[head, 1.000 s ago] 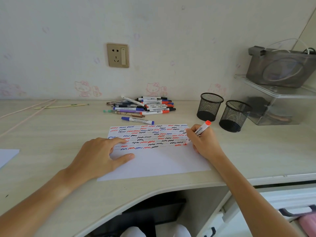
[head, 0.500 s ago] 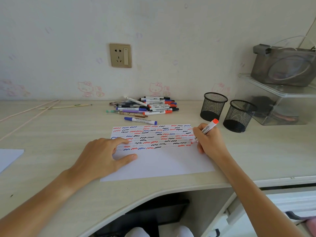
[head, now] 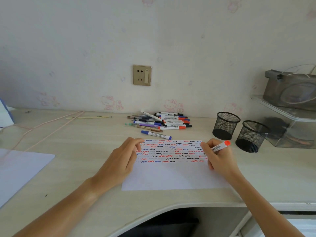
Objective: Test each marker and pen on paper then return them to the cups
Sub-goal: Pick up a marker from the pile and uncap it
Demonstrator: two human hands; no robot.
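A white paper sheet (head: 172, 178) lies on the desk, its upper half covered with red, blue and black squiggles. My right hand (head: 217, 158) grips a red-capped marker (head: 219, 147) with its tip at the paper's right edge. My left hand (head: 119, 161) lies on the sheet's left side with fingers loosely bent. A pile of markers and pens (head: 162, 121) sits behind the paper, and a blue marker (head: 156, 134) lies apart in front of it. Two black mesh cups (head: 225, 125) (head: 251, 136) stand empty to the right.
A second white sheet (head: 18, 170) lies at the left. A pink cord (head: 42, 130) and a thin stick (head: 89, 117) cross the back left of the desk. A clear shelf (head: 290, 117) with a grey box (head: 290, 89) stands at the right. A wall socket (head: 142, 75) is behind.
The view has tilted and shifted, so the paper appears further right. My left hand's fingers have moved up along the paper's left edge. My right hand still holds the red marker at the right edge.
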